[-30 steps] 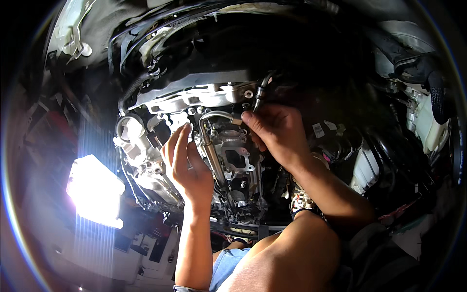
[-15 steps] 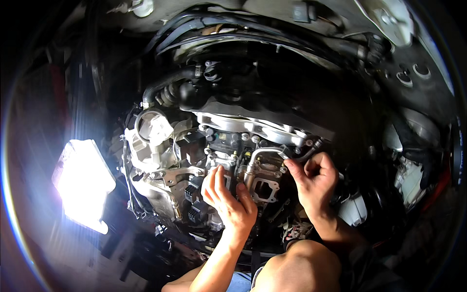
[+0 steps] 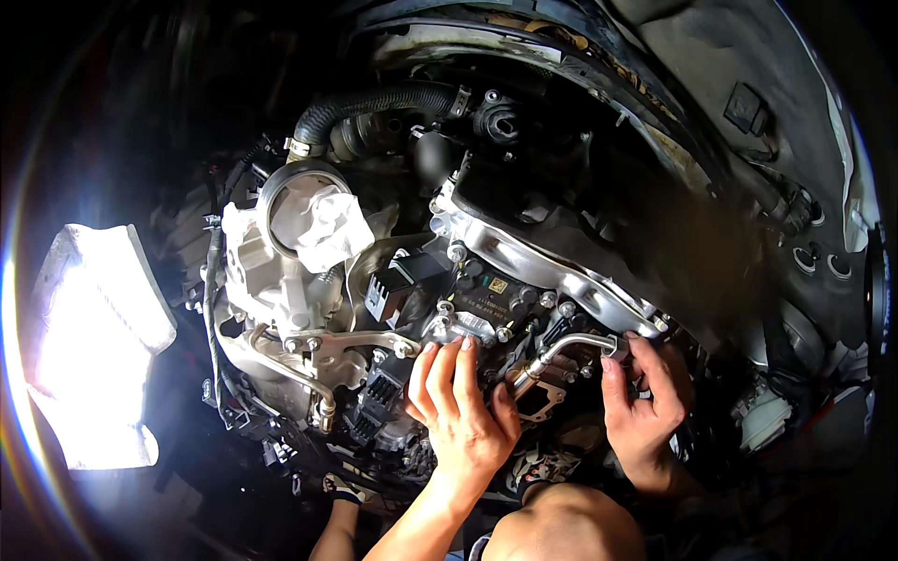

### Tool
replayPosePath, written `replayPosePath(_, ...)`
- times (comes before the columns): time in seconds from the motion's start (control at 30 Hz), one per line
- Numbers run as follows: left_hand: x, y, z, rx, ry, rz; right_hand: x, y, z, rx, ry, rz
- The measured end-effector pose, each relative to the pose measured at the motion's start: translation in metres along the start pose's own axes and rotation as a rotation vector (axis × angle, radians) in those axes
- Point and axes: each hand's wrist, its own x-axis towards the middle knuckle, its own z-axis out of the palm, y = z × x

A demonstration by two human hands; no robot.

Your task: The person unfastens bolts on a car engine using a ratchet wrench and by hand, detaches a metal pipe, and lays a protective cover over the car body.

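In my right hand [image 3: 647, 402], thumb and fingers pinch the nut end of a bent silver metal pipe [image 3: 572, 342]. The pipe curves left and down to a thicker fitting beside a square metal flange [image 3: 545, 404] with an opening. My left hand [image 3: 460, 402] lies over the engine [image 3: 513, 288], its fingers spread and the thumb apart, close to the pipe's lower fitting. Its fingertips reach a small silver metal part [image 3: 466, 327]; whether they press on it I cannot tell. A black label-bearing cover sits just above that part.
A bright work light [image 3: 98, 346] glares at the left. White crumpled material [image 3: 323, 220] covers a round metal opening. A ribbed black hose [image 3: 374, 105] runs along the back, and a silver shield [image 3: 552, 271] stands over the pipe. Bare skin, perhaps a knee [image 3: 566, 528], shows at the bottom.
The view has turned and come closer, so the engine appears tilted and larger. My right hand remains at the pipe's end; my left stays over the engine, its fingers now more spread.
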Motion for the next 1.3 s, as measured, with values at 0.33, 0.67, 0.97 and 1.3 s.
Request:
replayPosePath(0.33, 0.002, -0.002, -0.001, 0.001, -0.017, 0.044, 0.048, -0.032, -0.014, -0.072, -0.371, -0.163)
replayPosePath(0.67, 0.003, 0.001, -0.002, -0.093, 0.033, 0.014, 0.073, -0.05, -0.018, -0.213, -0.675, -0.344)
replayPosePath(0.97, 0.007, 0.01, -0.006, -0.284, 0.145, 0.041, 0.057, -0.058, -0.004, -0.154, -0.668, -0.112)
replayPosePath(1.3, 0.022, 0.017, 0.01, -0.329, 0.233, 0.06, 0.055, -0.056, 0.009, -0.241, -0.625, -0.119)
